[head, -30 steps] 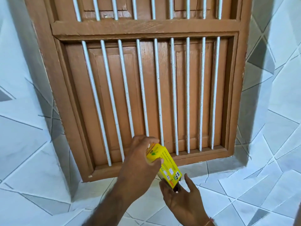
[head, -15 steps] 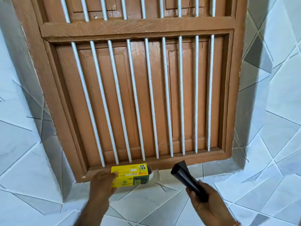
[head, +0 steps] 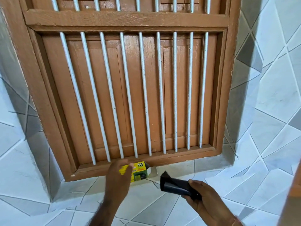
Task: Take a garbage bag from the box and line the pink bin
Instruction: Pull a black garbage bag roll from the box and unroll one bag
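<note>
A small yellow box [head: 140,170] of garbage bags lies on the tiled sill against the wooden window frame, its white end flap open toward the right. My left hand [head: 118,178] rests over the box's left end with fingers around it. My right hand [head: 206,200] is closed on a folded black garbage bag [head: 175,185], held out to the right of the box with its free end pointing left. The pink bin is not in view.
A brown wooden window frame [head: 53,111] with several white vertical bars [head: 127,95] and shut shutters fills the upper view. White and grey patterned tiles [head: 260,128] cover the sill and walls. An orange-brown edge shows at the far right [head: 293,201].
The black bag came out of the box into my right hand. My left hand has brought the box down onto the sill by the frame.
</note>
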